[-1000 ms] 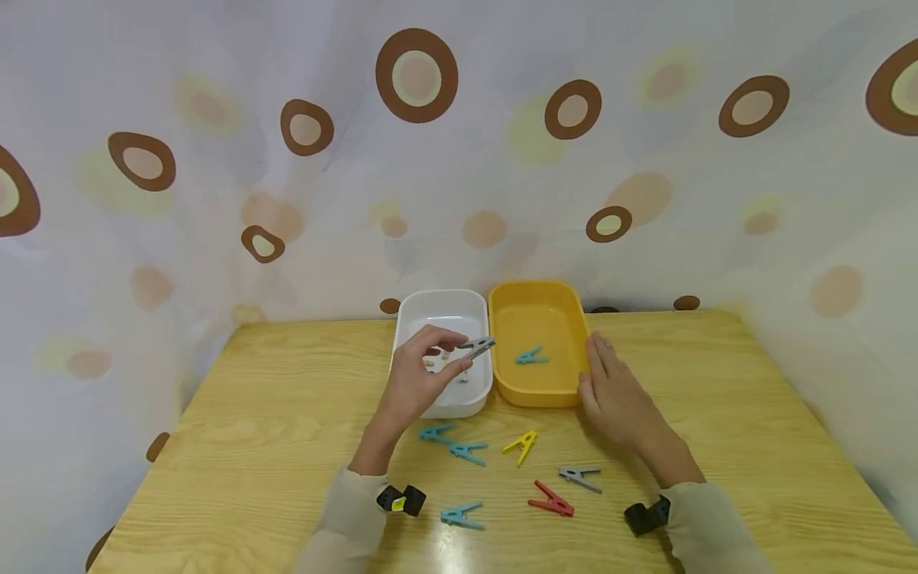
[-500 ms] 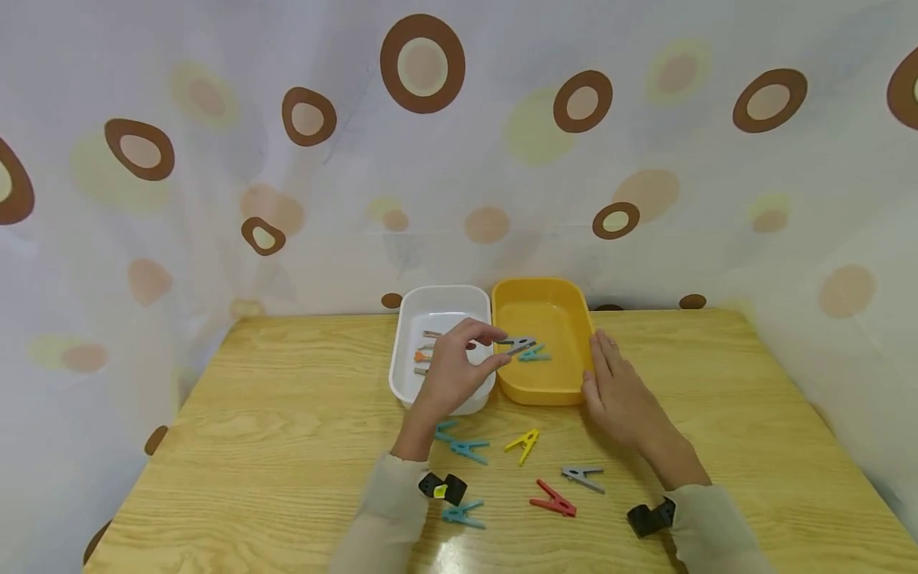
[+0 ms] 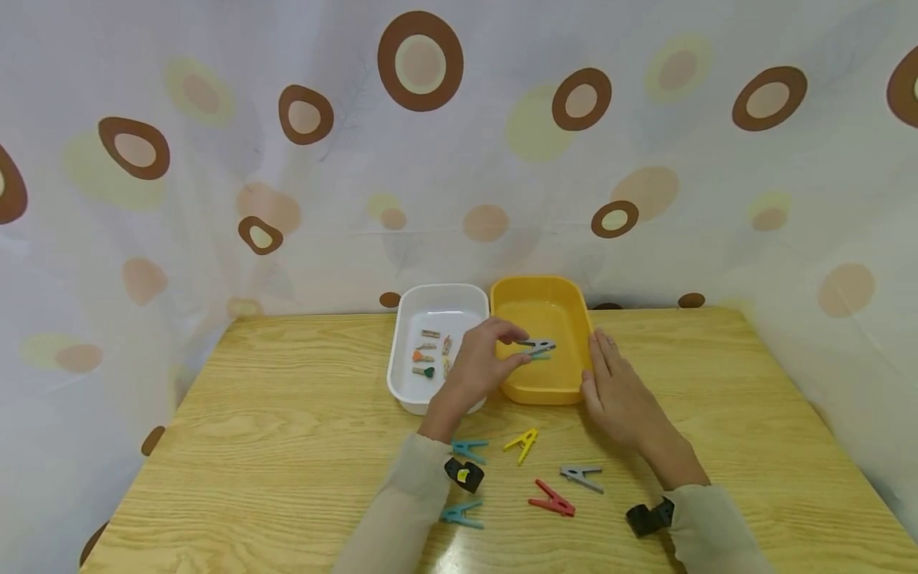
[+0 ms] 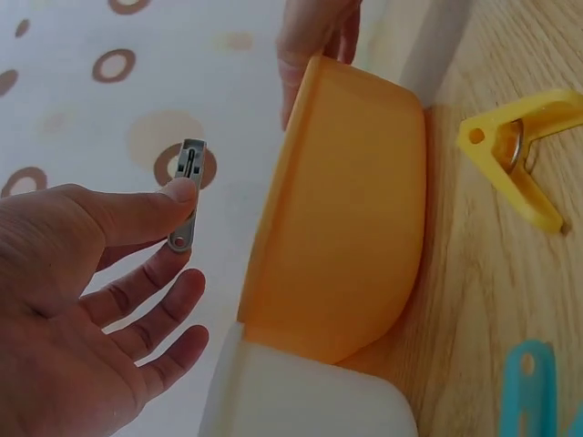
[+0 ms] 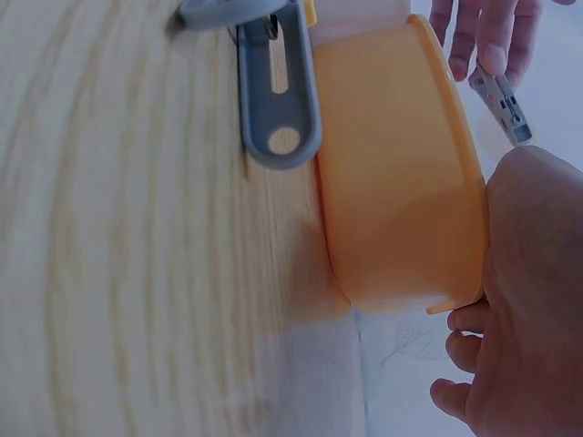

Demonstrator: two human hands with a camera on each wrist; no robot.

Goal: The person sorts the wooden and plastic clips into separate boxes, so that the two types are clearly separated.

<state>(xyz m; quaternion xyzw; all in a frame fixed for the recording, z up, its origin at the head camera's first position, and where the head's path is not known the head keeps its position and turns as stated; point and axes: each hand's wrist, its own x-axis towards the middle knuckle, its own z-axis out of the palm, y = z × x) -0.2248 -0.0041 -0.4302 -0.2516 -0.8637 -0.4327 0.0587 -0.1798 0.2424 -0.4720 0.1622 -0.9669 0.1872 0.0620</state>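
My left hand (image 3: 476, 360) pinches a grey plastic clothespin (image 3: 541, 346) between thumb and fingers, above the yellow tray (image 3: 541, 395). In the left wrist view the grey clothespin (image 4: 188, 173) is seen end-on, held over the tray's rim level. A blue clothespin (image 3: 539, 358) lies inside the yellow tray, mostly hidden behind the held one. Along the tray's right side, my right hand (image 3: 622, 400) rests with its fingers straight against the outer wall.
A white tray (image 3: 394, 363) adjoins the yellow one on the left, with several small wooden clips inside. On the table in front lie a yellow clothespin (image 3: 522, 445), a grey one (image 3: 582, 477), a red one (image 3: 552, 500) and blue ones (image 3: 462, 514).
My left hand has carried the grey clothespin rightward, from above the white tray to above the yellow tray. The right hand has stayed at the yellow tray's side.
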